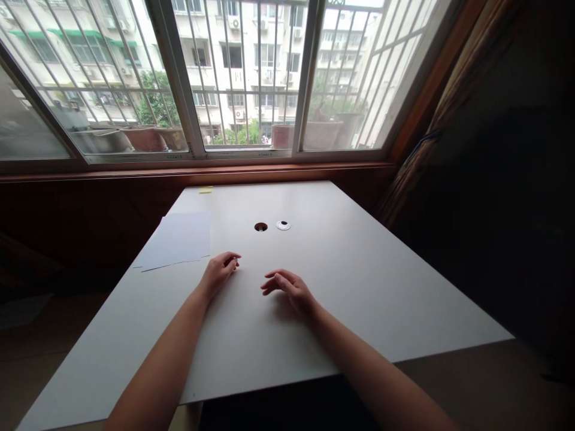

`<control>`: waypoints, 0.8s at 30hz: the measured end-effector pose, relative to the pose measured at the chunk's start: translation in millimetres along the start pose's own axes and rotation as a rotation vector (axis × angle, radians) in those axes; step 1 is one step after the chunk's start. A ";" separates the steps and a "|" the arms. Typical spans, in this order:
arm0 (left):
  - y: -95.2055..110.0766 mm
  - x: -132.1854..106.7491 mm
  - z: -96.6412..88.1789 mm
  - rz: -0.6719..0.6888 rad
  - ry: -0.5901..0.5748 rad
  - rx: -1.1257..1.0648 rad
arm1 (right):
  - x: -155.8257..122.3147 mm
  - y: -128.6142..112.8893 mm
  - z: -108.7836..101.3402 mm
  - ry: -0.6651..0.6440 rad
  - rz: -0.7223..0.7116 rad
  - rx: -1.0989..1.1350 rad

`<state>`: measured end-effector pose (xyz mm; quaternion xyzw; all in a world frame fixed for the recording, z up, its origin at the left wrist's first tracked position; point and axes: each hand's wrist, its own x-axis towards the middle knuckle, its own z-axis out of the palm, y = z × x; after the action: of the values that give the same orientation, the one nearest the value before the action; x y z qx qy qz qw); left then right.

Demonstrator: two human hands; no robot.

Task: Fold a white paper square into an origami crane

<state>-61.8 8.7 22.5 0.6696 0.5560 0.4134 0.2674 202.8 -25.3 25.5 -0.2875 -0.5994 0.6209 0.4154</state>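
Observation:
My left hand [219,274] rests on the white tabletop [381,287], just right of some pale paper sheets [179,239]. Its fingers are curled in towards the thumb; whether a small thing sits between the fingertips cannot be made out. To its right, my right hand [291,291] hovers low over the table with its fingers bent loosely and apart, holding nothing. Beyond both hands are a round cable hole [260,227] in the tabletop and, beside it, a white ring-shaped cover [283,225] with a dark opening.
Yellow strips [205,190] stick to the table's far left corner. A barred window [242,72] with a wooden sill [269,170] lies behind the table. A gathered curtain [417,143] hangs at the right. The table's near edge runs under my forearms.

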 end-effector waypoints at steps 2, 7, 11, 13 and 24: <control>0.0 0.4 -0.5 0.005 -0.005 0.007 | 4.3 3.2 -3.4 0.034 -0.042 -0.125; 1.0 4.6 -2.0 0.035 -0.014 0.050 | 16.7 5.5 -12.4 0.012 -0.090 -0.378; 1.8 7.0 -2.4 0.056 -0.028 0.071 | 27.3 1.3 -29.2 0.111 -0.080 -0.357; 3.3 7.0 -2.8 0.063 -0.035 0.080 | 31.2 -2.0 -40.2 0.140 -0.066 -0.346; 46.1 8.1 12.3 0.121 -0.134 -0.031 | 42.0 -12.3 -75.9 0.221 -0.045 -0.437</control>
<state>-26.8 6.8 56.0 0.7241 0.4889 0.3916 0.2887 249.2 48.5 34.7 -0.4231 -0.6767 0.4319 0.4201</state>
